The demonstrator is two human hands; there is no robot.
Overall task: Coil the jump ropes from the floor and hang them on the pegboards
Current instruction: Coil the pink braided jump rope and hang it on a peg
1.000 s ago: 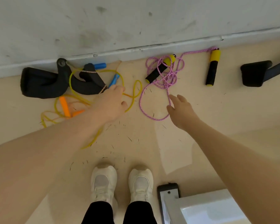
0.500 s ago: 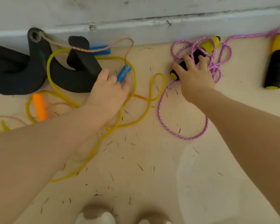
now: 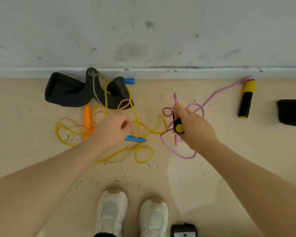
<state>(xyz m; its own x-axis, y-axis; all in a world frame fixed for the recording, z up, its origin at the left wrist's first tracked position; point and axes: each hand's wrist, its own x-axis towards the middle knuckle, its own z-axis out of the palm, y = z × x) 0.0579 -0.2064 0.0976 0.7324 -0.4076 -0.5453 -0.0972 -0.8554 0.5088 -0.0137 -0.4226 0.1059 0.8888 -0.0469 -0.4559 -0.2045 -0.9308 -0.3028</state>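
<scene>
Gripping a blue handle [image 3: 135, 139], the left hand [image 3: 112, 132] mirrors the right hand [image 3: 193, 128] clutching a black-and-yellow handle [image 3: 178, 126].

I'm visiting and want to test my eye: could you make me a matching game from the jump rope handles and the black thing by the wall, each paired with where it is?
Things:
1. blue handle
2. black-and-yellow handle
3. orange handle
4. black foam piece

Places:
A. lying loose on the floor among yellow rope
B. against the baseboard
C. gripped in the right hand
D. held in the left hand

Pairs: 1-D, 2-C, 3-A, 4-B
</scene>
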